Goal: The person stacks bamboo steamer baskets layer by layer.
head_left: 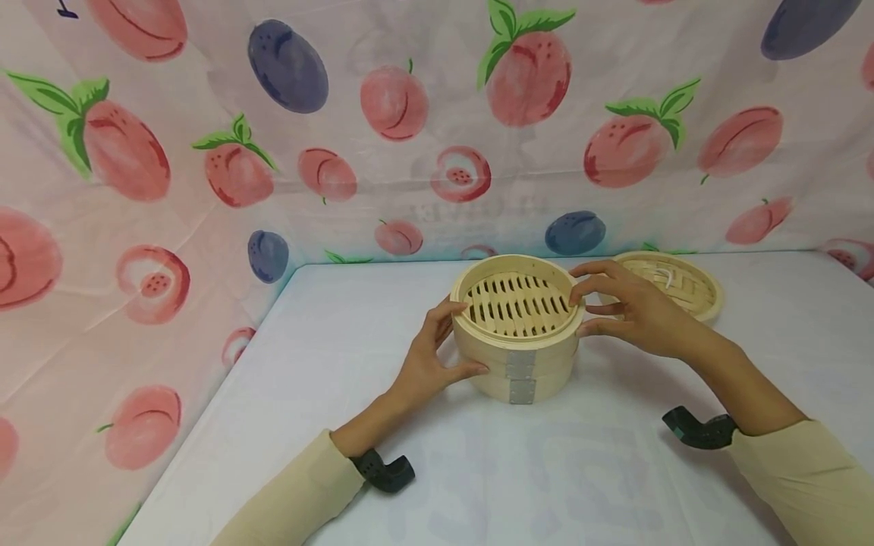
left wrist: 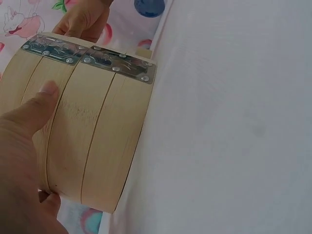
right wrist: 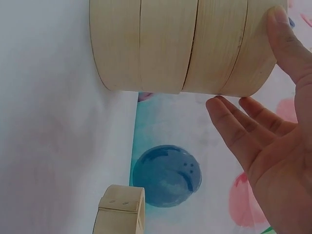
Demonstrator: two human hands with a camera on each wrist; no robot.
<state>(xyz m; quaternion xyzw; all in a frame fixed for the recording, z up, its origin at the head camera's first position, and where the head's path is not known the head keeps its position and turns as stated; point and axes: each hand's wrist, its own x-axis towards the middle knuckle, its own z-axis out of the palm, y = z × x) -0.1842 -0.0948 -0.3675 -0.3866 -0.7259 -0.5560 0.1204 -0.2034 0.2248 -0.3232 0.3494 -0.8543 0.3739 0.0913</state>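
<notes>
A round two-tier bamboo steamer stands on the white cloth, its upper basket stacked on the lower basket. Slats form the floor inside the upper basket, with dark slots between them. On the left side, my left hand grips the upper basket, thumb low on its front wall and fingers at the rim. My right hand holds the rim from the right, fingertips over the edge and thumb against the outer wall. In the left wrist view, metal brackets show on the wall, and the thumb presses beside the seam.
Behind my right hand lies the woven bamboo lid with a small white loop on top. A fruit-print cloth hangs along the back and left of the white-covered table. Black curved pieces sit at both wrists.
</notes>
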